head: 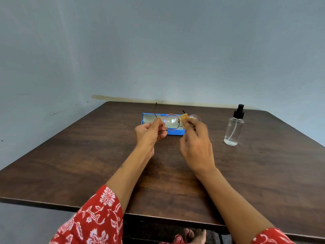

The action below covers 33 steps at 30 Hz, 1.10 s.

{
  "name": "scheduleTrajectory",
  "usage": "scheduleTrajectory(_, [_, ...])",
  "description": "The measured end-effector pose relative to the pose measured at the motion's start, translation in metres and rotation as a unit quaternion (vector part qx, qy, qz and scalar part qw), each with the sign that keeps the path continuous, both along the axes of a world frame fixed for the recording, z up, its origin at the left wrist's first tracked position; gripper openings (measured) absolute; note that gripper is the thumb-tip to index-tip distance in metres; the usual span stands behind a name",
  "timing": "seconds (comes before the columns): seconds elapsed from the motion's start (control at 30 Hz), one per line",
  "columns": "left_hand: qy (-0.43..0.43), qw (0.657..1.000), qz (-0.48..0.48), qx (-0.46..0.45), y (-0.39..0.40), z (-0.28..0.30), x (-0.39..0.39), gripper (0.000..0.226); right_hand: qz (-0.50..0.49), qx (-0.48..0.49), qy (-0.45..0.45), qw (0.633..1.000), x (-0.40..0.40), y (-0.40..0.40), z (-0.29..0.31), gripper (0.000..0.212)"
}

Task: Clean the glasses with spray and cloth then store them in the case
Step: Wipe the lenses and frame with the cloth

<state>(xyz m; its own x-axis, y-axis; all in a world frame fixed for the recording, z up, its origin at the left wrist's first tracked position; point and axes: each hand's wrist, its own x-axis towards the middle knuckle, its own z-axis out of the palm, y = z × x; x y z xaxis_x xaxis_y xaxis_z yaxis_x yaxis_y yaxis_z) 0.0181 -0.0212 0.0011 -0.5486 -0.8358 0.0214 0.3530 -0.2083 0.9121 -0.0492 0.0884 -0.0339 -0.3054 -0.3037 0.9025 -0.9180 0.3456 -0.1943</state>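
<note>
Round glasses with a thin pink-red frame (pixel 171 122) are held above the table, their dark temples pointing away toward the wall. My left hand (pixel 150 132) pinches the frame at its left hinge. My right hand (pixel 196 143) holds a small yellow-orange cloth (pixel 185 118) pressed against the right lens, which it mostly hides. Behind the glasses an open blue case (pixel 149 118) lies on the dark wooden table (pixel 88 164). A clear spray bottle (pixel 234 128) with a black nozzle stands upright to the right, apart from both hands.
The table's far edge stands close to a pale grey wall. Its near edge runs under my forearms, with red patterned sleeves over it. Bare feet show below the table's front edge.
</note>
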Motion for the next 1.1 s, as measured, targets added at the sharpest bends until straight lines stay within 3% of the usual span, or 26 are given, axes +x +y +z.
scheduleTrajectory(0.17, [-0.003,1.0,-0.008,-0.011,0.0,-0.001,-0.001,0.019,-0.025,-0.074,-0.117,0.99,-0.008,0.01,0.002,0.04])
scheduleTrajectory(0.4, [-0.008,1.0,-0.004,-0.012,0.001,-0.001,-0.001,0.02,0.016,-0.002,-0.014,1.0,0.002,0.0,0.001,0.044])
scheduleTrajectory(0.57, [-0.011,1.0,-0.004,-0.017,0.0,-0.001,-0.001,0.019,-0.017,-0.082,-0.127,0.988,-0.008,0.01,0.002,0.043])
scheduleTrajectory(0.67, [-0.011,1.0,-0.002,-0.013,-0.001,-0.001,-0.001,0.018,-0.028,-0.084,-0.137,0.987,-0.011,0.012,0.0,0.042])
scheduleTrajectory(0.9, [-0.002,1.0,0.007,0.0,-0.001,0.0,0.0,0.016,0.022,0.013,-0.025,0.999,0.004,-0.001,-0.002,0.042])
scheduleTrajectory(1.1, [-0.006,1.0,0.009,0.007,-0.002,0.001,0.001,0.014,-0.02,-0.06,-0.139,0.988,-0.008,0.009,-0.001,0.038])
